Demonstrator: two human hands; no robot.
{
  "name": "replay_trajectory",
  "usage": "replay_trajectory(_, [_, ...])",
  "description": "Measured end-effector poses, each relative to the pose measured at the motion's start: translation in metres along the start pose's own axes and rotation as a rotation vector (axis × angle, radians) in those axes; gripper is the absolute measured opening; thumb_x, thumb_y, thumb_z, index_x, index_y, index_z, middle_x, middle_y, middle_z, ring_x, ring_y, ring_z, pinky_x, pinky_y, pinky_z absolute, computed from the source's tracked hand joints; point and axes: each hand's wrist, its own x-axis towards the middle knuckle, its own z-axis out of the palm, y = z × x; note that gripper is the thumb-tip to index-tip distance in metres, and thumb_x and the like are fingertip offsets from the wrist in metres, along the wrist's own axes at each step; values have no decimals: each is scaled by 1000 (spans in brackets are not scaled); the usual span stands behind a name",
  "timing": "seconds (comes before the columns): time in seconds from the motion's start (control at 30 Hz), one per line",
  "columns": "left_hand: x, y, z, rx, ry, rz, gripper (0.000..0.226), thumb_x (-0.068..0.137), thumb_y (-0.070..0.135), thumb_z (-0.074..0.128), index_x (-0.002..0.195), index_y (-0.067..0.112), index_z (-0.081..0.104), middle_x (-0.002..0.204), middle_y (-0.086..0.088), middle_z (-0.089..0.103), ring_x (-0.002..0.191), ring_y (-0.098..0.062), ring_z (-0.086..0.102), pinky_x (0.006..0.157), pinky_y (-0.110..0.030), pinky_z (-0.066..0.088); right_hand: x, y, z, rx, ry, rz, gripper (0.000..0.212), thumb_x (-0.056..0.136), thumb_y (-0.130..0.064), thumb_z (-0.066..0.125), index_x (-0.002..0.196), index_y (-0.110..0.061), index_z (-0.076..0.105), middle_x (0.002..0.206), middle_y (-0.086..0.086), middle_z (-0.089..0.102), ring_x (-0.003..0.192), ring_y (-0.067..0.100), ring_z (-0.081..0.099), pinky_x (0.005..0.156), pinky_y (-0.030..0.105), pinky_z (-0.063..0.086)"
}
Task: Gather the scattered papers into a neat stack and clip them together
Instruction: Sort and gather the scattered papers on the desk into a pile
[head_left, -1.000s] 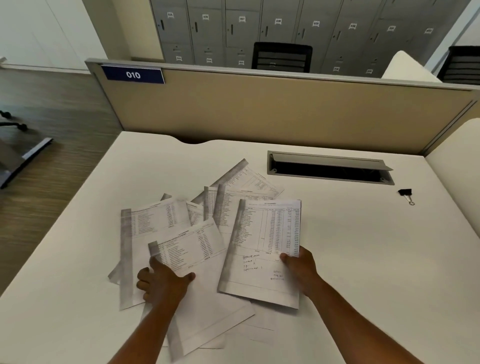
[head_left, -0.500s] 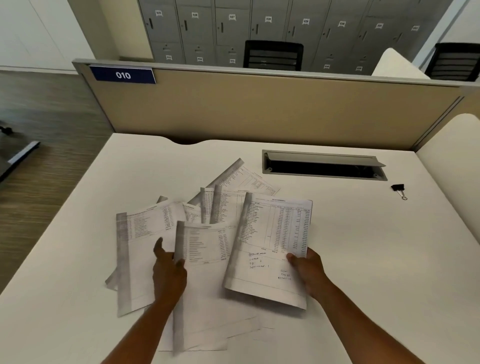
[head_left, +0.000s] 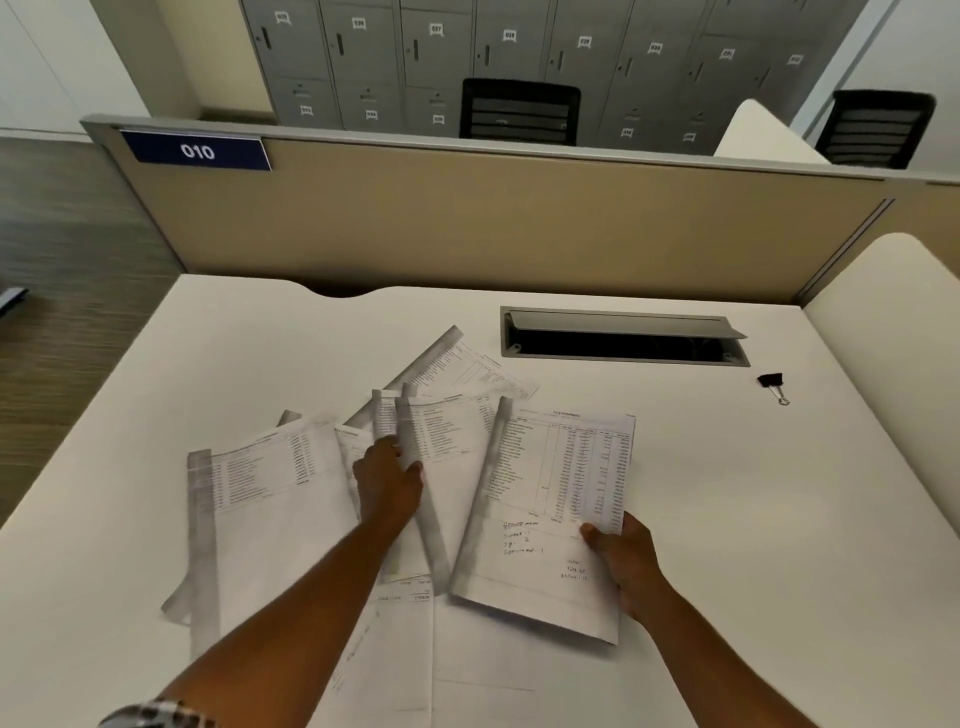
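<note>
Right hand pinches the lower right edge of a thin sheaf of printed sheets, thumb on top, the flat rectangular sheaf lifted slightly off the matte white table. Left hand grips the grey-banded edge of a tabulated sheet just left of the sheaf, thumb on top and fingers curled beneath. More loose papers lie fanned and overlapping left of and beyond the left hand. A black binder clip with wire handles rests well beyond the right hand, to its right, beside a grey rectangular cable hatch.
</note>
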Motion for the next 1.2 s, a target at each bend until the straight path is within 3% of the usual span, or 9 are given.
replay_trajectory(0.17, [-13,-5,17,279,-28,-87,70,79,37,76,137,14,45,145,-14,38,132,-36,33,104,-48,39,5,-4,8,-133,-6,-72,45,91,-7,71,133,-18,63,130,1,68,103,18,65,86,29,56])
replay_trajectory(0.27, [-15,-2,23,237,31,-150,91,73,35,83,145,11,31,147,-22,29,134,-40,29,108,-49,38,8,-5,12,-197,1,-66,46,91,-10,71,135,-19,62,131,0,68,108,22,65,95,38,57])
replay_trajectory(0.43, [-4,-7,24,-130,39,-236,114,70,20,88,152,13,10,142,-25,45,124,-41,52,100,-46,47,9,-3,12,-214,26,-50,46,92,-13,72,136,-19,61,133,2,67,113,27,66,98,44,57])
replay_trajectory(0.5, [-3,-11,24,-143,11,-239,105,72,21,86,149,15,16,136,-22,54,120,-39,57,97,-45,49,8,-1,12,-208,32,-43,46,92,-14,71,136,-19,60,133,1,67,112,26,65,98,44,57])
replay_trajectory(0.6, [-2,-14,22,-25,-5,-174,66,75,28,83,127,11,47,122,-14,65,110,-33,62,91,-41,52,6,-1,11,-185,23,-46,46,92,-14,71,136,-20,60,132,0,67,111,24,65,97,42,57])
replay_trajectory(0.7, [-3,-15,18,28,-58,-78,37,83,26,75,111,11,57,114,-9,67,107,-31,63,88,-38,52,5,-3,8,-119,-25,-33,45,92,-8,70,135,-18,61,130,1,68,107,22,67,93,37,58])
replay_trajectory(0.83, [-9,-20,6,-70,-124,-54,39,92,12,61,131,10,53,129,-9,61,118,-30,58,95,-34,46,3,-10,-3,-21,-66,24,43,91,-9,71,132,-18,63,127,2,70,108,27,69,96,48,58])
replay_trajectory(1.0, [-30,-35,-14,-222,-417,-38,43,99,6,46,141,16,46,133,-1,56,122,-22,54,100,-34,46,-7,-16,-4,57,-163,63,45,89,-7,75,132,-16,64,125,3,72,110,31,70,96,53,57])
replay_trajectory(1.2, [-71,-41,-9,-290,-537,-107,20,103,42,41,110,33,58,114,11,63,107,-9,60,79,-19,48,-22,-6,9,-85,-244,80,40,89,-6,74,128,-14,68,123,4,74,103,23,73,90,40,61])
